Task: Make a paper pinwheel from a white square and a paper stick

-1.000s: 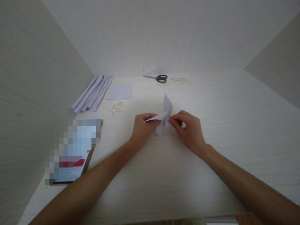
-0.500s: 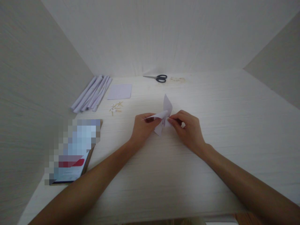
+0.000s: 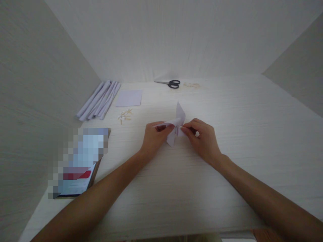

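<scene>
My left hand (image 3: 156, 138) is closed, its thumb and fingers pinching a white paper pinwheel (image 3: 179, 112) at the middle of the table. The pinwheel's curled blades point up, left and down. At its centre, on the right side, my right hand (image 3: 200, 137) is closed in a pinch with thumb and forefinger together. A small pale tip shows at those fingertips, too small to name. The fingers partly hide the pinwheel's centre.
Rolled paper sticks (image 3: 99, 101) lie at the back left, beside a square paper sheet (image 3: 129, 98). Several short cotton swab pieces (image 3: 124, 116) are scattered in front. Black-handled scissors (image 3: 173, 84) rest near the back wall. A tablet or phone (image 3: 83, 161), partly blurred, lies beyond my left forearm.
Almost nothing differs. The pinwheel's left blade has tilted slightly between my fingers; both hands stay in place.
</scene>
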`<state>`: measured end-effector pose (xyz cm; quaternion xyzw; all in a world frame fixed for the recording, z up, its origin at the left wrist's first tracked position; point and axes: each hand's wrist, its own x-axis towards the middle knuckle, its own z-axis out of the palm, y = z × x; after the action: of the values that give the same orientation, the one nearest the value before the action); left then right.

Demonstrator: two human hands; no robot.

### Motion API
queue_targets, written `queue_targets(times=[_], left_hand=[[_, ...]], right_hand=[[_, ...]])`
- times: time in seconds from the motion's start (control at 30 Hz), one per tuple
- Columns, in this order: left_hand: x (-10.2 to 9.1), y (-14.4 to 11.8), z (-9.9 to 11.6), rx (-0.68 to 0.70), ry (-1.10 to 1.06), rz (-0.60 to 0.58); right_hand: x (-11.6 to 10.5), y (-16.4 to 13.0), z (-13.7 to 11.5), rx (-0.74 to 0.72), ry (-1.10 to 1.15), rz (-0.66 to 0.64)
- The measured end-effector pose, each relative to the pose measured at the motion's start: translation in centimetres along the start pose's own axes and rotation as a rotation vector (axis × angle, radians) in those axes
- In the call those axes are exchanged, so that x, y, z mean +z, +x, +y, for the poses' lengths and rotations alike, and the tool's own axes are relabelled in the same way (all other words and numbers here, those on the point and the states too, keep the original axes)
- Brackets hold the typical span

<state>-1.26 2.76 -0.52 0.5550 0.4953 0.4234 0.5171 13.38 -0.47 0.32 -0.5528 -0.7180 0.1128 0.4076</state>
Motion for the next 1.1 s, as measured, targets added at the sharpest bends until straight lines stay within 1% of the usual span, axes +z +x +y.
queue_targets(times=[0.1, 0.3, 0.53, 0.7, 0.83, 1.1], left_hand=[[-0.01, -0.01, -0.11, 0.012, 0.007, -0.006], [0.02, -0.15, 0.07, -0.020, 0.005, -0.005], [0.09, -0.05, 0.02, -0.023, 0.015, -0.004], [0.17, -0.04, -0.21, -0.002, 0.025, 0.011], [0.12, -0.03, -0.18, 0.010, 0.036, -0.010], [0.20, -0.05, 0.07, 0.003, 0.062, 0.011]], right_hand=[[0.04, -0.01, 0.06, -0.007, 0.000, 0.002], [0.03, -0.06, 0.13, -0.016, -0.014, -0.012], [0.02, -0.11, 0.03, -0.036, -0.056, -0.035], [0.12, -0.24, -0.05, -0.067, -0.094, 0.014], [0.19, -0.35, -0.04, -0.110, -0.108, 0.044], [0.17, -0.32, -0.12, -0.137, -0.240, -0.033]])
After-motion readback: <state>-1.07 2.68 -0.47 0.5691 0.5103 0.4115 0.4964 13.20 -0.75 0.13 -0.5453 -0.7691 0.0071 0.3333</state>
